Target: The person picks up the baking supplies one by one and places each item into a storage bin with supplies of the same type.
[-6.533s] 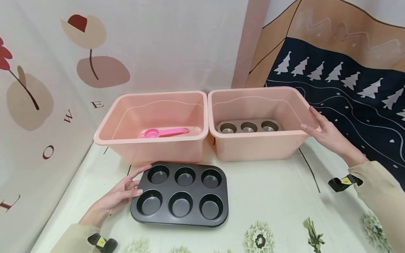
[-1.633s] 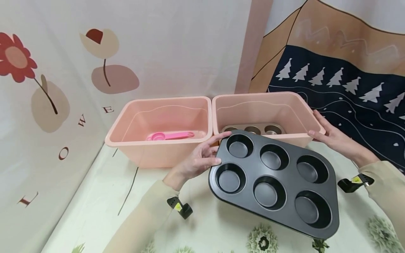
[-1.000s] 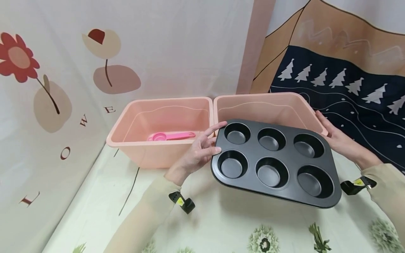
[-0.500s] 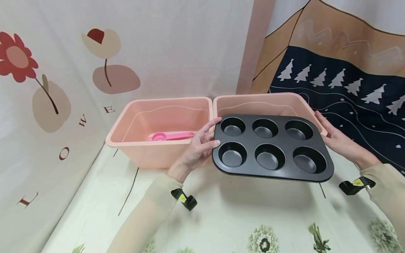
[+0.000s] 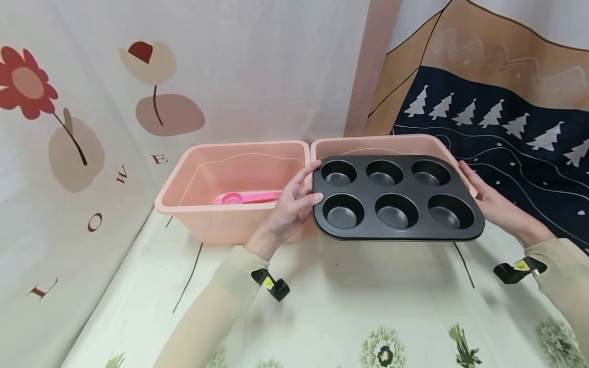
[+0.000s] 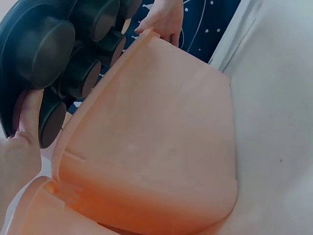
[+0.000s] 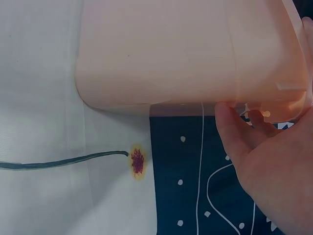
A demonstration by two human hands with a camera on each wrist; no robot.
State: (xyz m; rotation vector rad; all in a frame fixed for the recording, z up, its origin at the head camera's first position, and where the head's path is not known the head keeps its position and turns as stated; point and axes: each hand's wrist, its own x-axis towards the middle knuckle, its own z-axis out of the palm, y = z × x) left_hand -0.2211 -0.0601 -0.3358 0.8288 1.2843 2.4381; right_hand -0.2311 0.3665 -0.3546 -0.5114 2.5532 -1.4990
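Observation:
My left hand (image 5: 290, 209) grips the left edge of a dark grey six-cup muffin tin (image 5: 405, 189), thumb on top. In the left wrist view a finger of the left hand (image 6: 27, 122) lies against the tin's underside beside the cups. The tin is raised over the front of the right pink bin (image 5: 384, 143), nearly level, and hides most of its inside. My right hand (image 5: 501, 214) holds that bin at its right front corner. The right wrist view shows this hand (image 7: 274, 166) with fingertips against the bin's outer wall (image 7: 171, 58).
Beside it, on the left, stands a matching pink bin (image 5: 230, 222) with a pink measuring spoon (image 5: 255, 197) inside. A pale flower-printed cloth (image 5: 331, 312) covers the table. Printed curtains (image 5: 257, 66) stand behind and at the left.
My left hand has lifted the muffin tin from the table in front of the left bin, moved it right and levelled it over the right bin's front. The right hand stays at that bin's corner.

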